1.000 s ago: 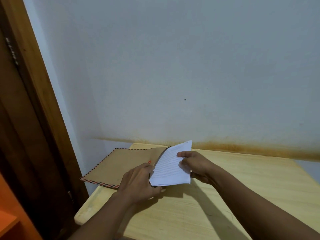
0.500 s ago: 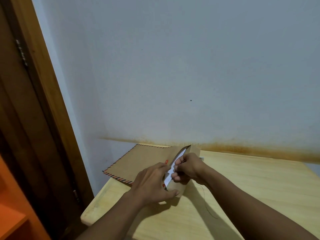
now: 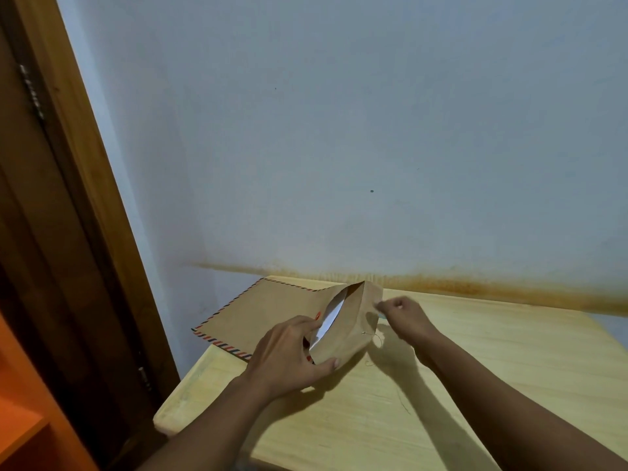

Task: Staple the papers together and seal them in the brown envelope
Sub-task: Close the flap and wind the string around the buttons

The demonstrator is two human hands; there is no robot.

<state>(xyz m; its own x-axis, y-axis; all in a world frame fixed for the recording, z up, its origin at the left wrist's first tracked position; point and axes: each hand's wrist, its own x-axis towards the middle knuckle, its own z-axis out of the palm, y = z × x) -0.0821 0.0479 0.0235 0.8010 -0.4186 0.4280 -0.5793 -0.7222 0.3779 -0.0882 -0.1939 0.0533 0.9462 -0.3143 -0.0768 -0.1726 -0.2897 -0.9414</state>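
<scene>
The brown envelope (image 3: 272, 314), edged in red and dark stripes, lies at the far left of the wooden table (image 3: 492, 375), partly over its left edge. Its mouth gapes open on the right and the white papers (image 3: 328, 321) sit almost wholly inside, only a sliver showing. My left hand (image 3: 292, 355) grips the near lip of the opening. Just right of the flap (image 3: 356, 321), my right hand (image 3: 402, 314) is blurred, its fingers curled close to the flap's edge. A thin string (image 3: 375, 336) hangs from the flap.
The table stands against a pale wall (image 3: 339, 147) with a rusty stain line along its base. A dark wooden door frame (image 3: 68, 198) rises at the left, with an orange shelf (image 3: 23, 419) at the lower left.
The papers have slid from mostly outside to nearly fully inside the envelope. My right hand has let go of them and pulled out to the right of the flap.
</scene>
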